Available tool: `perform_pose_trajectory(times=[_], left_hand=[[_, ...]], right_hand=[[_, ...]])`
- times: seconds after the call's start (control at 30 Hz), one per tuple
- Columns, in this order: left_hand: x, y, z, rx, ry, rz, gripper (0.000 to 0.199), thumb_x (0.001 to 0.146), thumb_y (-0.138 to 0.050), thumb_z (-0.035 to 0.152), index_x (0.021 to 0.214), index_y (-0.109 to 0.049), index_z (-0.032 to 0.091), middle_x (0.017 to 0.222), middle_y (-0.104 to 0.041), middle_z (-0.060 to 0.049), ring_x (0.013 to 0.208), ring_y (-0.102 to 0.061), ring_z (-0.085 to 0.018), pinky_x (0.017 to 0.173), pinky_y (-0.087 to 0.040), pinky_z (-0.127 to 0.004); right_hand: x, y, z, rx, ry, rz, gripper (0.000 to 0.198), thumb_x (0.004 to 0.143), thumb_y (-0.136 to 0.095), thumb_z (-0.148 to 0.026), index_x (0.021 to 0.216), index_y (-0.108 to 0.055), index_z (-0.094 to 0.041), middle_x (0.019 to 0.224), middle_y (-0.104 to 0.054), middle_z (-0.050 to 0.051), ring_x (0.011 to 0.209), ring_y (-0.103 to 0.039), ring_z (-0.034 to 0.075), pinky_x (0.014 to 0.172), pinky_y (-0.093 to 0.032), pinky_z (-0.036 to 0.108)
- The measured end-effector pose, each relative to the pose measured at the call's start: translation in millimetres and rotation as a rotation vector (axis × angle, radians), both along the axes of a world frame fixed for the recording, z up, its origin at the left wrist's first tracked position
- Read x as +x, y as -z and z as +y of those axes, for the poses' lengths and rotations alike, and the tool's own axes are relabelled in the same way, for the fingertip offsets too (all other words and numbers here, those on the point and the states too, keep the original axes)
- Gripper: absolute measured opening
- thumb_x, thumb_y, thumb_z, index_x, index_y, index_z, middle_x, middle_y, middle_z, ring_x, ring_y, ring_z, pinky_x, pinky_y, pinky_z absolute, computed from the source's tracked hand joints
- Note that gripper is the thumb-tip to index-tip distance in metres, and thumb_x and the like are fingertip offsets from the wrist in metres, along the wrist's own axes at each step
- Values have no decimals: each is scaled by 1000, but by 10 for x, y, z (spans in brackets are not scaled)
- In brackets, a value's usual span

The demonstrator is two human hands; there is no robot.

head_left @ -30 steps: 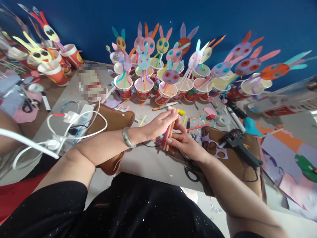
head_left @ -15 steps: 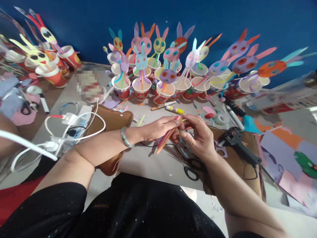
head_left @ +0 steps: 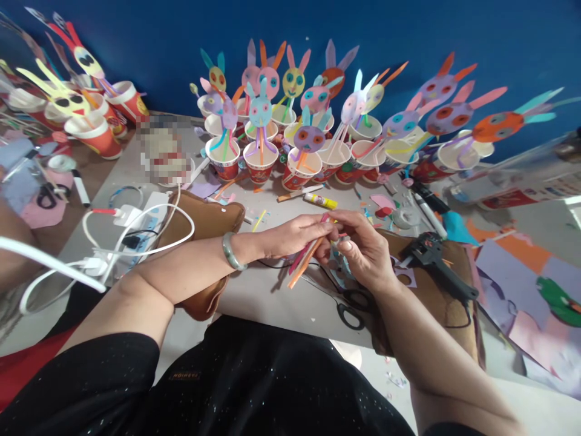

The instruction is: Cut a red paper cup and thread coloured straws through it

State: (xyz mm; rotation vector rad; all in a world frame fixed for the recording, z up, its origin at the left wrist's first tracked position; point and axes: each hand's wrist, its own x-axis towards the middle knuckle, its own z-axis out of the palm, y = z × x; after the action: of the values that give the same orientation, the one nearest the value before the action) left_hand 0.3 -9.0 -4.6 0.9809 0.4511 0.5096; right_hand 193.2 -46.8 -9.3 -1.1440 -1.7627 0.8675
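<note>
Pinched between the thumb and fingers of my left hand are a magenta straw and an orange straw, their lower ends slanting down to the left. My right hand meets the left fingertips at the upper end of the straws. Its fingers are bent round that end, and its thumb stands a little off. The fingers partly hide the straws' upper ends. Below the hands, black-handled scissors lie on the grey table. A yellow glue stick lies just beyond them.
Paper cups bearing rabbit-faced straw figures line the blue wall. Right, a black glue gun rests on a brown cushion. Left are a power strip, white cables and another brown cushion. Coloured paper lies far right.
My right fingers have shifted slightly at the upper end of the straws, and a yellowish bit there no longer shows. The straws' lower ends have tipped down a little.
</note>
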Motion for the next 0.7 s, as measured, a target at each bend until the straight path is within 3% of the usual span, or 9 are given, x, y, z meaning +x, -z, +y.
perform_pose_trajectory(times=[0.2,0.3,0.4,0.53,0.6,0.7], left_hand=[[7,7,11,-14,-13,43,41,97,-56,55,84,-55,16,66,-60,0,61,-62,-12,70,-54,-29],[5,-21,34,6,-38,82,38,99,-53,51,83,-54,17,63,-59,1,60,-62,-11,69,-52,-27],[8,-40,73,-13,-119,108,30,101,-51,43,85,-53,17,62,-61,1,61,-64,-13,72,-53,-29],[23,-15,132,-76,-234,109,26,103,-45,35,85,-50,18,64,-63,-1,61,-65,-15,73,-55,-32],[28,5,154,-91,-291,94,26,104,-44,34,85,-50,18,65,-65,-2,63,-66,-15,75,-55,-33],[25,16,165,-91,-358,71,27,103,-46,36,84,-51,18,68,-66,-2,66,-66,-15,79,-56,-35]], right_hand=[[-5,-23,5,-55,-12,39,61,88,-60,-73,126,-68,-27,122,-70,13,106,-67,30,92,-54,47],[-12,-17,10,-98,-14,90,62,88,-60,-72,130,-67,-26,123,-71,13,99,-69,27,87,-57,44],[-20,21,34,-54,70,180,54,92,-62,-64,131,-65,-26,122,-72,12,92,-70,23,80,-58,39],[-5,89,89,114,265,299,11,93,-65,-32,93,-71,-23,104,-74,7,85,-69,19,72,-56,33],[9,113,99,151,281,346,11,88,-62,-22,78,-65,-22,94,-73,5,77,-66,18,68,-54,32],[2,112,61,75,220,358,14,84,-56,-16,73,-62,-23,81,-71,3,66,-61,16,63,-51,32]])
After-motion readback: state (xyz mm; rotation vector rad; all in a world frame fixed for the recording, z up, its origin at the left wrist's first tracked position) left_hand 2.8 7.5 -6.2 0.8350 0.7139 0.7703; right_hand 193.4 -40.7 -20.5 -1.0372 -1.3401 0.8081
